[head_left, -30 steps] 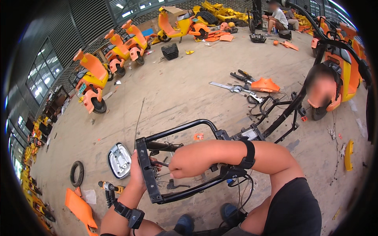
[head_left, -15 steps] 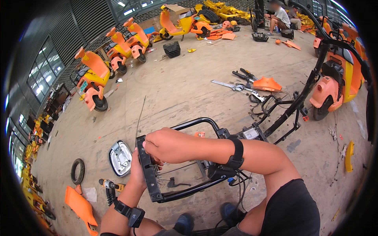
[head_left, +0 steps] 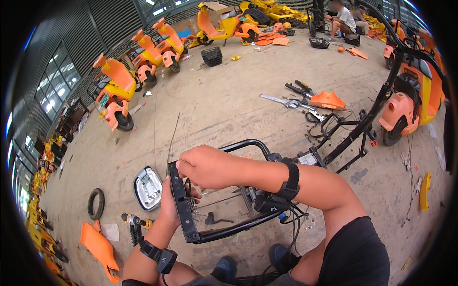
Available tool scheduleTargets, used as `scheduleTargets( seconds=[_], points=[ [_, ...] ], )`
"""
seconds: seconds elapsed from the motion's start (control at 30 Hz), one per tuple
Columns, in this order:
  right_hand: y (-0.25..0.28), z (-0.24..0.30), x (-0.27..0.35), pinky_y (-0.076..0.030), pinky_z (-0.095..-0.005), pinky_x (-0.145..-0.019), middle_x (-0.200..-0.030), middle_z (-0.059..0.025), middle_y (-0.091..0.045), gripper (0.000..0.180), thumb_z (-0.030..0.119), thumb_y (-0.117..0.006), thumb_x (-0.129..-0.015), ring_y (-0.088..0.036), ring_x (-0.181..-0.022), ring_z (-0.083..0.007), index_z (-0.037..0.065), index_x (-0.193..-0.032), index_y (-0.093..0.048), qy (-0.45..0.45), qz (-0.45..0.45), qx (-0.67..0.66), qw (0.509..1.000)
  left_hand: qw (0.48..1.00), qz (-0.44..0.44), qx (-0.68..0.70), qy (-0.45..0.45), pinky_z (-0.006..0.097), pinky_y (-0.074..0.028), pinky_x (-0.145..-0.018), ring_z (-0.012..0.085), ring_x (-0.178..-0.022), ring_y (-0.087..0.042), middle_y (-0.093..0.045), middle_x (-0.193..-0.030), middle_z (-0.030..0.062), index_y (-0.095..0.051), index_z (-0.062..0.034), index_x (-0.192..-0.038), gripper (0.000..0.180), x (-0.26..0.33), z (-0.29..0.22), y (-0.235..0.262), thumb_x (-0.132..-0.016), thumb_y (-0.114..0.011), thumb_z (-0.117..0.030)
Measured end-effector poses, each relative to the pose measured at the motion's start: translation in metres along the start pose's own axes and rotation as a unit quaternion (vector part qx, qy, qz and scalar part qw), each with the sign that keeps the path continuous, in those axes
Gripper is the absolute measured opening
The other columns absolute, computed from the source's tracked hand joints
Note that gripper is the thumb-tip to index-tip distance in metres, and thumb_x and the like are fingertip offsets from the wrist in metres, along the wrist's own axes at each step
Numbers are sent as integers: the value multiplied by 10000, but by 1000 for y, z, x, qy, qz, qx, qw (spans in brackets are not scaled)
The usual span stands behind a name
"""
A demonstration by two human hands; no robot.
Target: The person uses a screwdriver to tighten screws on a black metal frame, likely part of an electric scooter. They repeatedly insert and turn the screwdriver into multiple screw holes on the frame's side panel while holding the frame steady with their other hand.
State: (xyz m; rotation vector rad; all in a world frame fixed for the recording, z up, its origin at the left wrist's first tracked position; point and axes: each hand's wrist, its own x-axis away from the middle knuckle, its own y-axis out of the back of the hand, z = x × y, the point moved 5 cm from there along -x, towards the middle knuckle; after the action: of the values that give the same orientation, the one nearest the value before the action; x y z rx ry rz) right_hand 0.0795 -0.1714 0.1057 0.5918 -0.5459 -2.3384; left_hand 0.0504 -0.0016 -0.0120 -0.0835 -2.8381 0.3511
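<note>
A black metal scooter frame (head_left: 234,230) lies before me, its flat end plate (head_left: 190,228) turned toward the left. My left hand (head_left: 168,205) wraps round this plate from the outer side, with fingertips showing inside the frame. Over the plate's far end my right hand (head_left: 202,167) is closed, thumb and fingers pinched together; whatever they hold is hidden. A thin cable (head_left: 172,138) stretches away from the far end of the plate. On the floor inside the frame's outline rests a black brake lever (head_left: 217,219).
Left of the frame are a white-and-black shell (head_left: 148,188), a tyre (head_left: 96,203), a power drill (head_left: 136,220) and an orange panel (head_left: 98,245). Tools (head_left: 291,102) lie beyond. Orange-yellow scooters (head_left: 114,90) stand around; a person (head_left: 343,21) sits far right.
My right hand has shifted slightly and its wrist has turned a little at the plate's far end. My left hand keeps its hold. The whole view has moved a bit.
</note>
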Motion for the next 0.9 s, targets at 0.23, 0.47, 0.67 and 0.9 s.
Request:
scheduleTargets(
  seconds=[0.23, 0.47, 0.67, 0.9],
  points=[
    [-3, -15, -8, -513, -385, -546, -624, -144, -625, 403, 251, -438, -1008, -631, -526, -234, -57, -854, -647, -56, -15, -144, 988, 999, -19, 26, 19, 407, -510, -747, 293, -806, -635, -573, -730, 89, -520, -66, -815, 692, 5, -1, 0, -980, -218, -667],
    [-5, -10, -18, -486, -456, -623, -684, -211, -610, 454, 325, -459, -1025, -623, -634, -366, -46, -805, -601, 5, -66, -83, 994, 1000, 12, 25, 2, 409, -513, -764, 274, -815, -639, -575, -724, 76, -573, -28, -963, 705, -3, 2, 0, -997, -210, -631],
    [-4, -1, -13, -474, -508, -716, -756, -274, -609, 525, 397, -441, -1036, -608, -754, -460, -49, -797, -582, 58, -78, -14, 995, 999, 19, 45, 1, 413, -518, -782, 281, -813, -636, -586, -746, 82, -576, -38, -966, 687, -4, 3, 0, -1009, -223, -626],
    [-19, 15, 26, -499, -513, -711, -761, -249, -642, 444, 354, -420, -1041, -617, -732, -453, -24, -880, -587, 121, 16, 64, 990, 996, -84, 33, 11, 368, -535, -755, 218, -807, -638, -663, -853, 91, -616, -62, -982, 661, 17, -12, -23, -1021, -235, -600]
  ],
)
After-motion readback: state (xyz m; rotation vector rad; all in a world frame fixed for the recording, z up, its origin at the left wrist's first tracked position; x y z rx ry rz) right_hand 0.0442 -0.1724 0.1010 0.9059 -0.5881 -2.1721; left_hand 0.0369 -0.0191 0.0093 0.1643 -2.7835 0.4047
